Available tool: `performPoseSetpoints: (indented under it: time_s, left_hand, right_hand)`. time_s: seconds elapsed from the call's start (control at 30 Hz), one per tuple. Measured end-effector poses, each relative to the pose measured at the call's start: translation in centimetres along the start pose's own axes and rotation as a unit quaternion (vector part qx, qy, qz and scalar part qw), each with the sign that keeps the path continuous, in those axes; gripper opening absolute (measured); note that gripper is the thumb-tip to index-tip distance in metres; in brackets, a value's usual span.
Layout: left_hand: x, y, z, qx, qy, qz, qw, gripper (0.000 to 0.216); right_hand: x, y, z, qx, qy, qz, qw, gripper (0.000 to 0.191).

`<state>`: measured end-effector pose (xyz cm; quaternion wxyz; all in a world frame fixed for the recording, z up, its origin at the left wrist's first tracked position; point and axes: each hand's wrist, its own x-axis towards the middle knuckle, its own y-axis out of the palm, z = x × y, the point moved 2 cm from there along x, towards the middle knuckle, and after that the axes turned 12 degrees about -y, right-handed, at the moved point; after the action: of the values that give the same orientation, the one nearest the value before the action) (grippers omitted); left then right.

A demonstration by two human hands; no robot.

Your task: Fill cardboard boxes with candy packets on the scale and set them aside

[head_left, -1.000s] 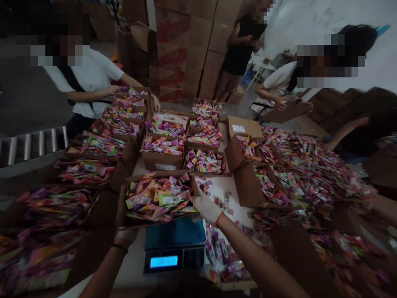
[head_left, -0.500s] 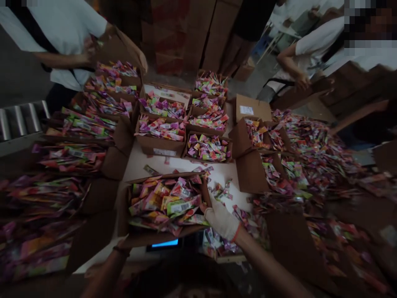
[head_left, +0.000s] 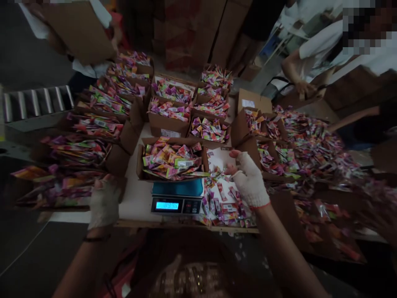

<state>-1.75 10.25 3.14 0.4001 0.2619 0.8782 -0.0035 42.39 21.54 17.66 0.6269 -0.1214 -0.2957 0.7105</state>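
"How are your hands just now?"

"My right grip (head_left: 250, 180) carries nothing that I can see, its fingers loosely bent with space between them. My left grip (head_left: 104, 203) shows its back, left of the frame's middle; I can't tell whether its fingertips close on anything."

"How would you handle this weighing?"

"Hands off, I'd say — any touch on the filled box (head_left: 205, 160) would likely upset the figure. I'd let the display (head_left: 167, 205) settle and check that no wall leans on anything but the scale (head_left: 176, 187)."

"Where is that box from your grips?"

"Near the middle of the frame, between the two: left of my right grip, up and right of my left, touching neither. It sits on the scale, hiding the far part of the pan. The display is lit below it, its digits too blurred to trust."

"And farther out?"

"Loose packets (head_left: 229, 207) on the bench (head_left: 134, 203), lower right of the scale. A packet-filled carton (head_left: 123, 188) beside my left grip — and a co-worker's hand (head_left: 304, 87) at upper right."
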Motion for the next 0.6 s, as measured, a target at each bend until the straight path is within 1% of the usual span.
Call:
performPoseSetpoints:
  time_s: [0.1,0.17,0.27,0.37,0.47,0.6]
  left_hand:
    - [-2.0,-1.2,-0.6,-0.009,-0.001,-0.002,1.0,0.033]
    - [-3.2,-1.7,-0.7,-0.016,0.006,-0.006,1.0,0.035]
    - [-4.6,-2.1,-0.5,-0.042,-0.003,-0.019,0.999,0.038]
    - [-5.5,-2.6,-0.2,-0.059,-0.017,-0.032,0.998,0.04]
    - [-6.0,-3.3,-0.2,-0.052,-0.005,-0.046,0.998,0.041]
    - [-6.6,-3.4,-0.5,-0.043,-0.014,-0.05,0.998,0.039]
  right_hand:
    - [0.1,0.5,1.4,-0.002,-0.022,0.003,1.0,0.047]
    - [0.4,1.0,2.3,-0.009,-0.039,0.015,0.999,0.046]
    - [1.0,1.9,3.6,-0.006,-0.079,0.027,0.997,0.041]
    - [1.6,2.6,4.6,0.001,-0.106,0.042,0.993,0.038]
    - [2.0,3.2,5.4,-0.019,-0.124,0.062,0.99,0.038]
    - [2.6,3.8,6.3,-0.049,-0.181,0.065,0.98,0.035]
